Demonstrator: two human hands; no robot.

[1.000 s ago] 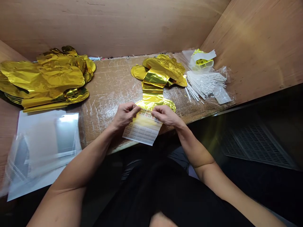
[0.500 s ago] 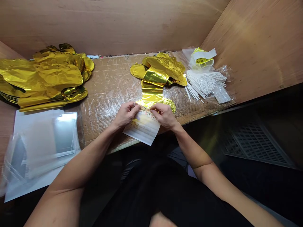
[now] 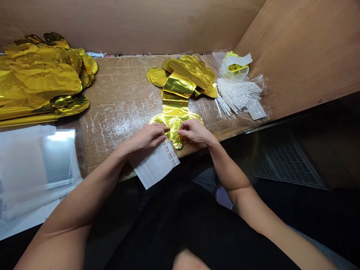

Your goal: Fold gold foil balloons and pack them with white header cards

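My left hand (image 3: 150, 136) rests with curled fingers on a white sheet of small printed stickers (image 3: 154, 166) that hangs over the table's front edge. My right hand (image 3: 194, 132) is pinched shut just beside it, on the near end of a folded gold foil balloon (image 3: 174, 116) lying flat on the table. A small round sticker shows on the foil below my fingertips. The two hands' fingertips almost meet over the foil.
A stack of gold foil balloons (image 3: 42, 78) lies at the left, another gold heap (image 3: 187, 75) at the back centre. White straws in a clear bag (image 3: 239, 95) and a yellow sticker roll (image 3: 234, 67) sit at the right. Clear plastic bags (image 3: 33, 168) lie at the near left. Wooden walls enclose the table.
The sticker sheet has swung down and left, off the foil and over the table edge. Both hands have dropped onto the foil's near end, and the view has shifted left.
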